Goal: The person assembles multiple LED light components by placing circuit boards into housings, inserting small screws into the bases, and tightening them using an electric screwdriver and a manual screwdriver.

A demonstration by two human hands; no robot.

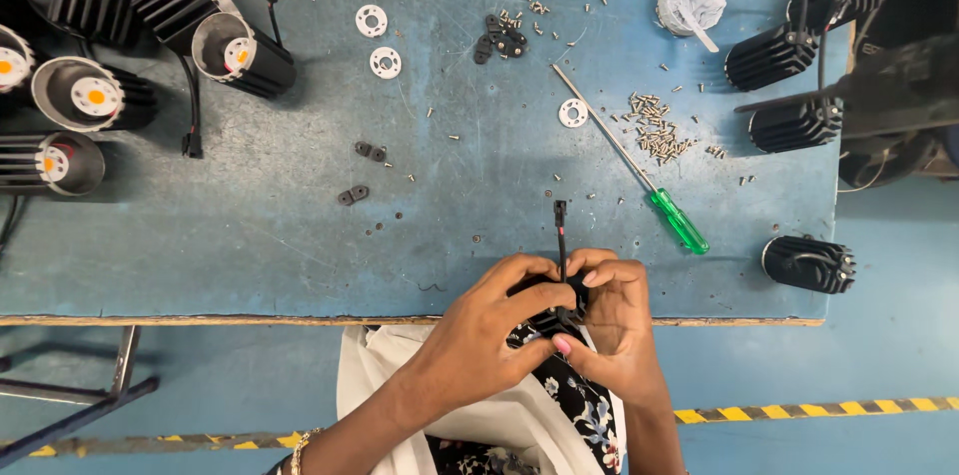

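Note:
Both my hands hold one small black lamp housing (555,301) at the table's near edge, mostly hidden by my fingers. My left hand (487,327) wraps it from the left. My right hand (611,313) grips it from the right. A thin black wire with a small connector (560,212) rises from the housing over the blue table (260,225). A screwdriver with a green handle (679,220) lies just beyond my right hand, apart from it.
Several black finned lamp housings (235,53) stand at the far left, and more (794,123) at the right, one (809,264) near the front right corner. White ring discs (385,62), a heap of small screws (659,130), black brackets (504,40) and a white cup (691,0) lie on the table.

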